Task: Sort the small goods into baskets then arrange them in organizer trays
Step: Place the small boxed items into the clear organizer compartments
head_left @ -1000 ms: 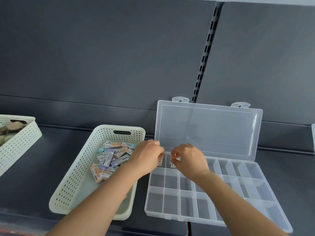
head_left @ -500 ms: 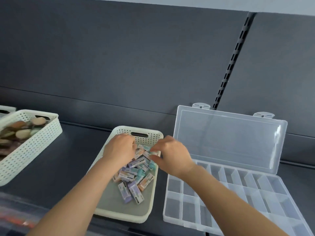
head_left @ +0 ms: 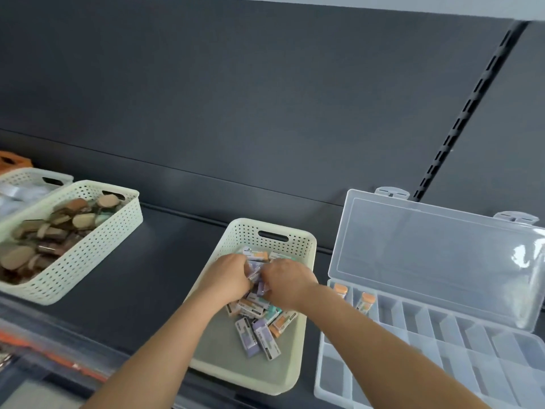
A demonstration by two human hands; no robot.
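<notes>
A cream perforated basket (head_left: 290, 376) in the middle holds a heap of small wrapped erasers (head_left: 259, 326) in purple, orange and teal. Both of my hands are down in that heap. My left hand (head_left: 225, 278) has its fingers curled into the erasers, and my right hand (head_left: 287, 280) curls over them beside it, knuckles up. What each hand holds is hidden under the fingers. To the right lies a clear organizer tray (head_left: 436, 343) with its lid (head_left: 436, 255) open; two orange erasers (head_left: 354, 296) stand in its back-left compartments.
A second cream basket (head_left: 82, 255) of brown and tan round pieces stands at the left, with a third basket (head_left: 26, 178) behind it. All rest on a dark grey shelf (head_left: 159, 261) with a back panel close behind.
My hands left the organizer tray, moved left into the eraser basket and now dig deeper into the heap. The view has swung left, bringing more baskets into sight.
</notes>
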